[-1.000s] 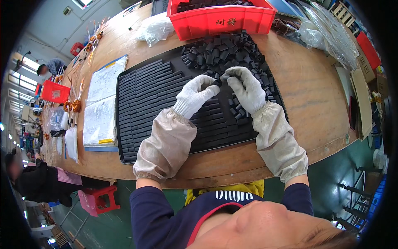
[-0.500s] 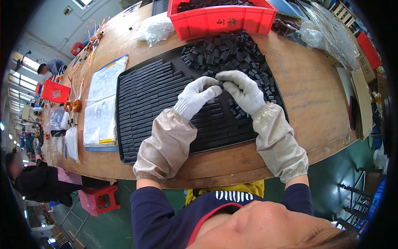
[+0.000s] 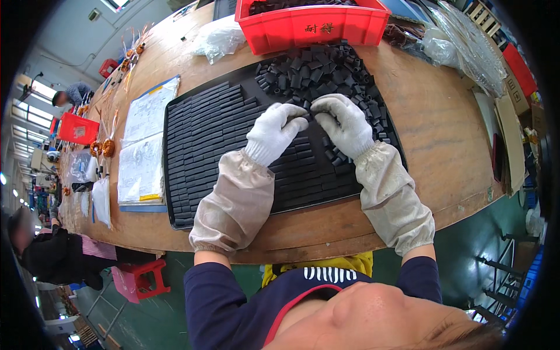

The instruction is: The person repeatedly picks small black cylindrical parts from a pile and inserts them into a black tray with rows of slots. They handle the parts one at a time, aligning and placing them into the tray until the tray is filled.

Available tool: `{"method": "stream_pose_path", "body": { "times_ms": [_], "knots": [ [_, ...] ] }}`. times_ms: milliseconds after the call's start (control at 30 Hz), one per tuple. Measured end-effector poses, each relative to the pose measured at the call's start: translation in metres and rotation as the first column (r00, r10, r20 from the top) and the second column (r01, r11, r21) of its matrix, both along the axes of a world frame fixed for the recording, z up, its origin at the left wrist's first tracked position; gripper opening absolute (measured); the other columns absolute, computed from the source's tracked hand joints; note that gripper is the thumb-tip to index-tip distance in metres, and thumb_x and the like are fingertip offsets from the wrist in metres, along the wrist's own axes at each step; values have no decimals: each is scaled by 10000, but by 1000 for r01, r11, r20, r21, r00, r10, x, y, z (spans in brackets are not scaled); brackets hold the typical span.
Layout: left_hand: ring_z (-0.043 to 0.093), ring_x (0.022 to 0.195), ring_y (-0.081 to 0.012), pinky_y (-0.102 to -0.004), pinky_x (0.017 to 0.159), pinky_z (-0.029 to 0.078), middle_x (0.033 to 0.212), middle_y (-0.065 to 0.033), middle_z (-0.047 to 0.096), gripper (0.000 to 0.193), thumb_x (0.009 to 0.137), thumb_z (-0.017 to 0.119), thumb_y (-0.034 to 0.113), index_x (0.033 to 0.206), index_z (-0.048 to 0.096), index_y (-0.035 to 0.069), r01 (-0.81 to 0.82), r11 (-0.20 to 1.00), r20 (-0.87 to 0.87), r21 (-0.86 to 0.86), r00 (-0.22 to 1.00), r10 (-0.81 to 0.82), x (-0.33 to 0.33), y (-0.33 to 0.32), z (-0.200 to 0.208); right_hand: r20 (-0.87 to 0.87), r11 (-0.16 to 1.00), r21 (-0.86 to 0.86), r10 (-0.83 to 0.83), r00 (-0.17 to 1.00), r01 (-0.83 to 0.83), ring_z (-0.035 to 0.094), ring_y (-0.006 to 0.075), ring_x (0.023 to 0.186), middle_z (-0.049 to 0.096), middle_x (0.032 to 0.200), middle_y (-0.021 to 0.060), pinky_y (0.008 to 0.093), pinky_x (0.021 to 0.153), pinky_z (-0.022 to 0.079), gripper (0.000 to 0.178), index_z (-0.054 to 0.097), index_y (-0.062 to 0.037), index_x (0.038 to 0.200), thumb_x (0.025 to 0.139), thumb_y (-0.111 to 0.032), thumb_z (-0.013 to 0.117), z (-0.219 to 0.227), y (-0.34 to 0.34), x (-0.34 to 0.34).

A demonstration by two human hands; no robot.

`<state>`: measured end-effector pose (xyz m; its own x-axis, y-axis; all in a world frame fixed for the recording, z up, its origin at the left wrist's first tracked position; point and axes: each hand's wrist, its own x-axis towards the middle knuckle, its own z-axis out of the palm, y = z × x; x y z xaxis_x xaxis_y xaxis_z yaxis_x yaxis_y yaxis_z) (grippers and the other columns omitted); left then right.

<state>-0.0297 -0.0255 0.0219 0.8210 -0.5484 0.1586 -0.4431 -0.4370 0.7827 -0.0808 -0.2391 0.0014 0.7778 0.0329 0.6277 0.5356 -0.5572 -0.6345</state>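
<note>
A large black tray (image 3: 249,88) lies on the table before me. Tidy rows of short black tubes (image 3: 204,146) fill its left and near parts, and a loose heap of the same tubes (image 3: 315,67) covers its far right. Over the middle hover my left hand (image 3: 275,133) and my right hand (image 3: 345,125), both in white knit gloves, fingertips almost meeting. Each has thumb and fingers bent into a pinch. Something small and dark shows by the left fingertips; whether it is held or lies behind them is unclear. The right hand's fingertips hide whatever they may hold.
Behind the tray stands a red bin (image 3: 277,39) holding more black pieces, beside a clear plastic bag (image 3: 219,39). An open folder of papers (image 3: 140,157) lies left of the tray. Bubble wrap (image 3: 466,44) is piled at far right. Other people are at the left.
My right hand has shifted slightly away from me, and its fingertips have drawn a little apart from the left hand's. The left hand has moved slightly left. The rows look the same.
</note>
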Motion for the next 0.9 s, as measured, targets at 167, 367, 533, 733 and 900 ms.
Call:
{"method": "stream_pose_path", "body": {
  "times_ms": [167,367,533,733,900],
  "knots": [
    [576,1160,-342,-450,965,504,1169,-118,625,233,820,831,245,1032,813,151,-151,922,442,356,897,-23,-5,0,-6,15,987,95,-134,991,132,715,316,935,722,1039,128,377,790,577,186,734,-65,1080,899,-26,742,-3,-5,2],
    [578,1187,-332,-460,991,500,1215,-88,634,226,833,773,162,1058,795,171,-93,940,587,328,800,-125,-3,3,-13,97,972,22,-235,967,234,697,318,955,722,1031,91,414,855,556,186,736,-97,1052,875,-40,743,-4,-13,6],
    [643,1085,-310,-449,946,526,1077,-35,700,277,824,687,69,1054,784,190,40,928,583,371,767,-266,3,4,-16,212,860,-322,-342,916,395,655,295,1044,694,1060,39,453,946,489,153,735,-145,993,845,-121,763,1,-12,2],
    [659,1061,-313,-458,915,518,1027,-52,708,294,844,655,28,1071,762,180,25,922,565,386,784,-258,4,8,-14,181,743,-528,-374,909,411,618,289,1140,674,1094,23,467,1016,445,187,745,-177,976,799,-166,805,-5,-16,-2],
    [659,1074,-312,-453,939,513,1047,-55,713,305,859,684,57,1135,738,176,36,928,581,371,771,-262,7,8,-17,168,649,-637,-410,896,416,601,297,1170,671,1115,26,488,1032,429,186,760,-193,976,795,-198,800,-14,-22,1]
  ]
}}
